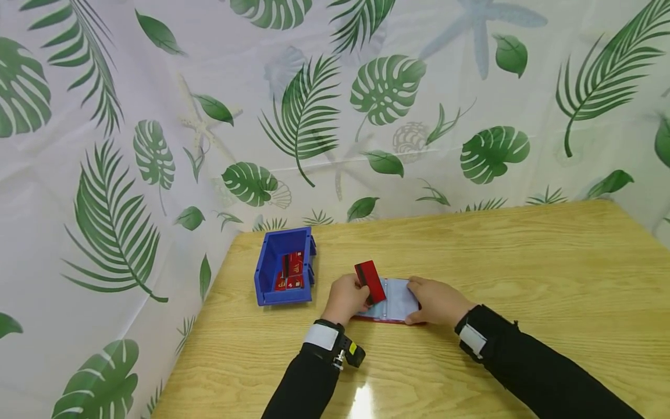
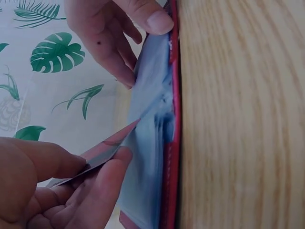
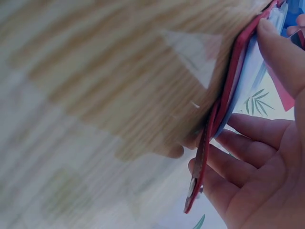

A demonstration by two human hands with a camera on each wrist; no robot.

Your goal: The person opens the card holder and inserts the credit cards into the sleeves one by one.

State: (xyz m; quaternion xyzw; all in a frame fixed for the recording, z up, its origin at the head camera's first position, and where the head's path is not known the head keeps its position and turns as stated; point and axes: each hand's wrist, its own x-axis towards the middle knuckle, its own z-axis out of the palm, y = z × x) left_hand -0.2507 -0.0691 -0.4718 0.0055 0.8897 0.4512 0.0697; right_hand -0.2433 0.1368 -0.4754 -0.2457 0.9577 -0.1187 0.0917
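Strap (image 3: 202, 164) on wallet (image 1: 401, 299) (right wrist view only)

My wood-grain counter (image 1: 523, 262), bearing a blue plastic bin (image 1: 285, 297) and an open red card holder (image 1: 400, 299).
The top is pale yellow with streaky grain, shiny enough to throw back a white patch of light (image 1: 362, 401) near me. Toward the counter's far left corner, the bin stands upright, its open top showing. To its right, apart from it, the card holder lies spread with clear sleeves (image 2: 143, 171) inside, its right side in my right grip (image 1: 437, 299); whether that side touches the wood, I cannot tell.
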